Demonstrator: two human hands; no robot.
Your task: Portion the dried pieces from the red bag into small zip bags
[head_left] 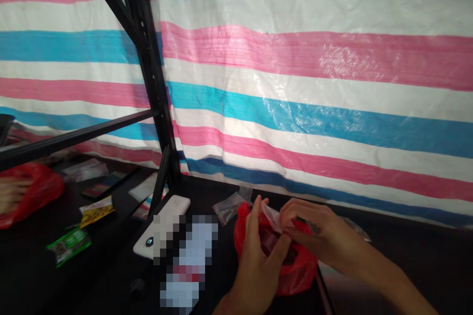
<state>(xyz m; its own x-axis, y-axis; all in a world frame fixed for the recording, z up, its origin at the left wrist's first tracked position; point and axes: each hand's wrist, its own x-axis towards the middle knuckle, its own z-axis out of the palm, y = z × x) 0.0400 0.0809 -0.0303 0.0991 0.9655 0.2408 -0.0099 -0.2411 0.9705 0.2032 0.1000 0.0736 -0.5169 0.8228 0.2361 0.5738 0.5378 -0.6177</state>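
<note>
Over an open red plastic bag (299,280), my two hands meet at a small clear plastic bag (271,214). My right hand (321,231) pinches the clear bag's edge between thumb and fingertips. My left hand (256,261) grips it from the other side, fingers pointing up and the thumb close to the right fingertips. Dark contents show inside the red bag, but I cannot make out what they are. Part of the red bag is hidden behind my hands. Another clear plastic bag (227,205) lies just behind and to the left.
Left of my hands lie a white power bank (177,205) with a small lit display and a pixelated pale item (195,246). A black metal post (150,69) rises beyond them. Further left are a green packet (70,246), a yellow packet (98,211) and another person's hand (11,194) in a red bag.
</note>
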